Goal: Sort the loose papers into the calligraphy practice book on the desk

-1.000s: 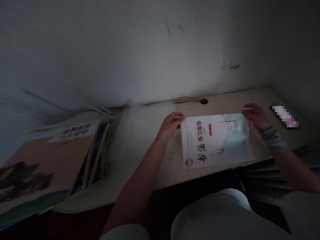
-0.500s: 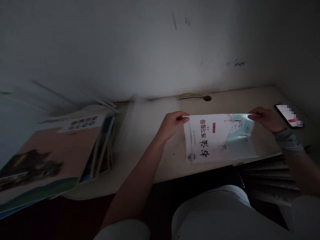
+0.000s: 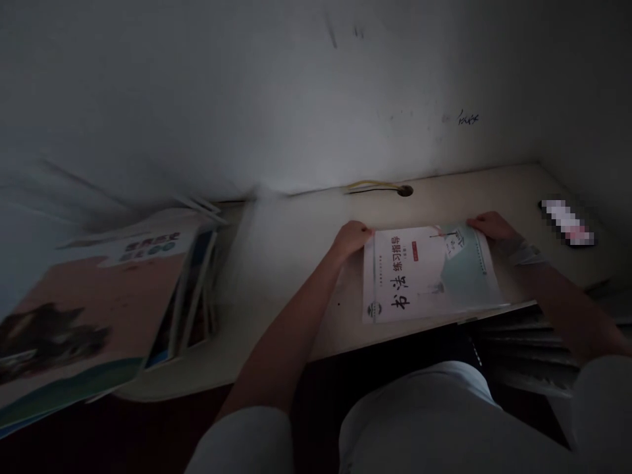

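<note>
A thin booklet (image 3: 419, 273) with a white and teal cover and Chinese characters lies sideways at the front of the desk, under what looks like a clear plastic sleeve. My left hand (image 3: 353, 237) is closed at its far left corner, fingers pinched on the sleeve's edge. At the far right corner my right hand (image 3: 491, 226) is closed on the edge too, a translucent band around its wrist. Both hands are by the booklet's far edge.
On the left of the desk (image 3: 266, 329) stands a pile of books, a pink-covered one (image 3: 113, 296) on top. A phone (image 3: 567, 222) lies at the right. Behind, a cable (image 3: 372, 184) runs to a round hole beside the wall. Stacked papers (image 3: 528, 342) show below the desk edge.
My right hand has moved left, nearer to my left hand, which has shifted slightly right. The booklet now looks flatter, with less glare on its cover. The view has shifted a little.
</note>
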The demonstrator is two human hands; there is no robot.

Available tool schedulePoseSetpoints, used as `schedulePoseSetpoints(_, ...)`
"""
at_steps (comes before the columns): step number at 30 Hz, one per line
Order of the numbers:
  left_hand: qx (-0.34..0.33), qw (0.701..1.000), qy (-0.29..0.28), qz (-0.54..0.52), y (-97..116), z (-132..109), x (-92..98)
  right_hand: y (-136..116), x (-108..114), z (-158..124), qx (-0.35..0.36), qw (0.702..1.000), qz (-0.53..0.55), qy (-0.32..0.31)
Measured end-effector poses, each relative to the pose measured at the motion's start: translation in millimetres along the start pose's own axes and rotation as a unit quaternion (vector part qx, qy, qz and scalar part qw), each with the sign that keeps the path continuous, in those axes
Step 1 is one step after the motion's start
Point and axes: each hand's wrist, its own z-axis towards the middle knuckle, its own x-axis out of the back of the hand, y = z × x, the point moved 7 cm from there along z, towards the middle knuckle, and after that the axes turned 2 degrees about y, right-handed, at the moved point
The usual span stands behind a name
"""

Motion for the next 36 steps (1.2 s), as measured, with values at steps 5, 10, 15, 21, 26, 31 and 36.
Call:
schedulePoseSetpoints(5,-0.039,0.995,0.013,0.091,24.5,7.2,-0.3,-4.6,-6.7,11.4,0.051,0.985,-0.162,-0.019)
schedulePoseSetpoints(10,-0.203,0.978,-0.006,0.05,93.3,13.1,-19.4,-4.7,-7.5,8.3,0.07,0.988,-0.135,-0.018)
schedulePoseSetpoints(15,-0.254,0.965,-0.056,-0.03,135.0,25.5,-42.6,-2.3,-4.2,-0.2,0.073,0.994,-0.086,0.008)
schedulePoseSetpoints(21,-0.24,0.966,-0.084,-0.045,136.5,35.7,-42.3,-31.2,4.6,-2.9,0.144,0.962,-0.219,0.076)
schedulePoseSetpoints(26,-0.236,0.966,-0.103,-0.033,137.7,37.1,-40.7,-86.4,-37.1,-7.0,0.285,0.928,-0.24,-0.021)
schedulePoseSetpoints(31,-0.21,0.974,-0.084,0.004,125.2,33.7,-41.2,-91.7,-66.5,-1.9,0.265,0.929,-0.242,-0.088)
schedulePoseSetpoints(36,-0.176,0.981,-0.061,0.048,104.5,26.6,-34.7,-79.3,-62.3,1.4,0.246,0.925,-0.287,-0.028)
